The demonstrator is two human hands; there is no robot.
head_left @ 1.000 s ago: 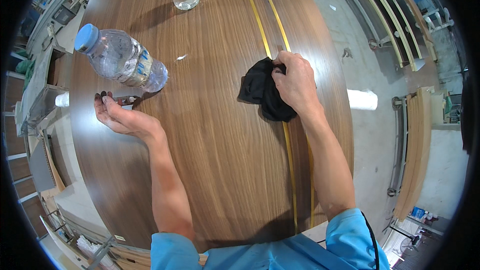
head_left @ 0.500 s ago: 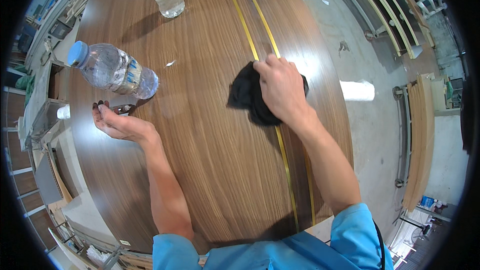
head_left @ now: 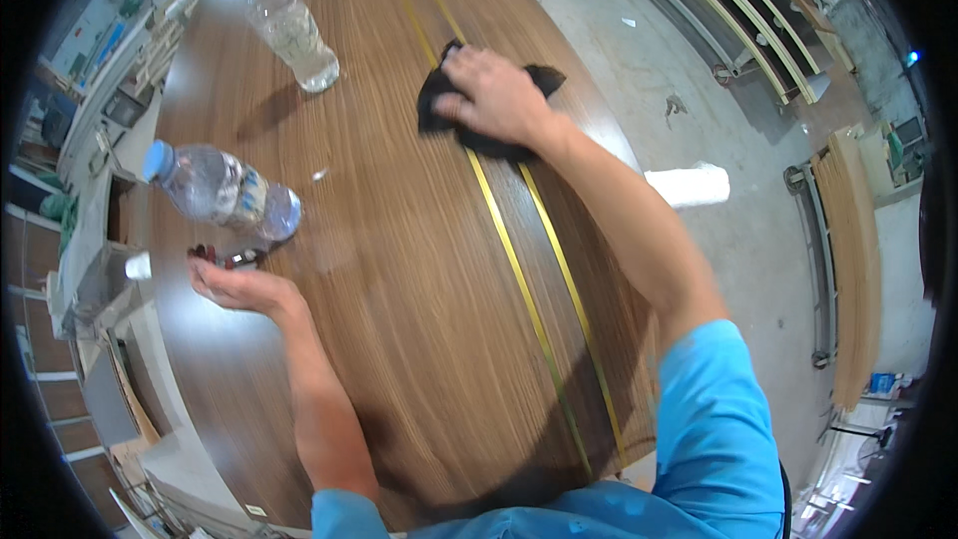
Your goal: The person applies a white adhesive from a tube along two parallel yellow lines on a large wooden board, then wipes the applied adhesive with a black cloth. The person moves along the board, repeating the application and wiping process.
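Brown bench (head_left: 389,269): far right, a black cloth (head_left: 431,108) lies across gold stripes (head_left: 498,217) under the right hand (head_left: 494,95); even pressure should suit. I can't tell whether its fingers, or the left hand (head_left: 244,287), grip anything.

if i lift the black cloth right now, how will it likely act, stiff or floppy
The cloth would probably hang floppy, since it bunches in loose folds under the right hand. It seems unlikely to roll, as it lies low and crumpled on the table. It may be light, being a small piece.
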